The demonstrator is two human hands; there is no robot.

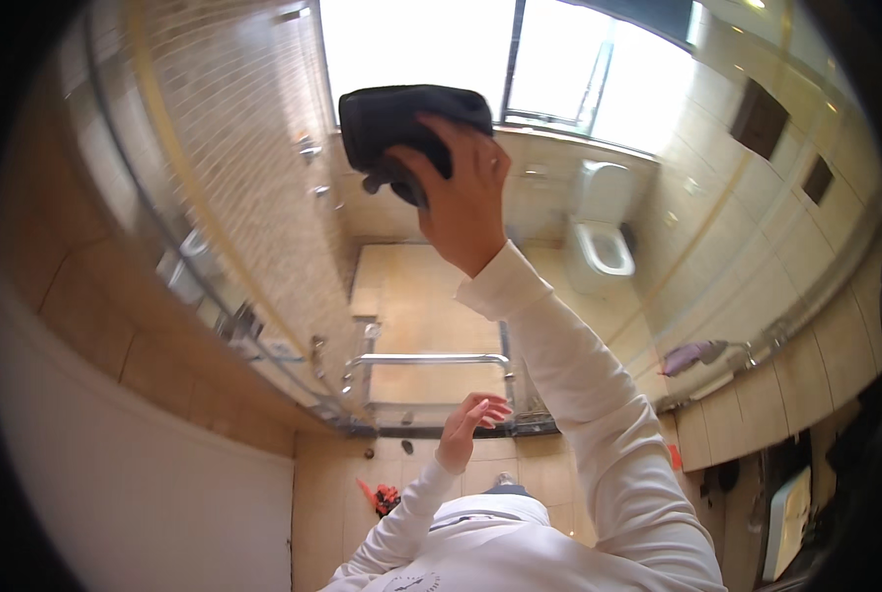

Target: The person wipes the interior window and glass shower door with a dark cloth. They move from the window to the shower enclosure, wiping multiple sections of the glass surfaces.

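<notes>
Raised high in front of me, my right hand [468, 197] grips a black, rounded block-shaped tool [389, 116]. A short dark knob-like part sticks out below it near my thumb. The fingers wrap over its right side; its exact kind is not clear. Low in front of my body, my left hand [472, 426] holds nothing, its fingers loosely bent and apart. Beyond that hand, a chrome bar handle [426, 359] runs across a clear glass door. I cannot tell whether the black tool touches the glass.
Past the glass are a white toilet [601, 247] at the right and a bright window [416, 44] at the back. A purple-grey cloth [692, 357] hangs by a rail on the right. Red and black items [385, 498] lie on the tiled floor near my feet. A white panel stands left.
</notes>
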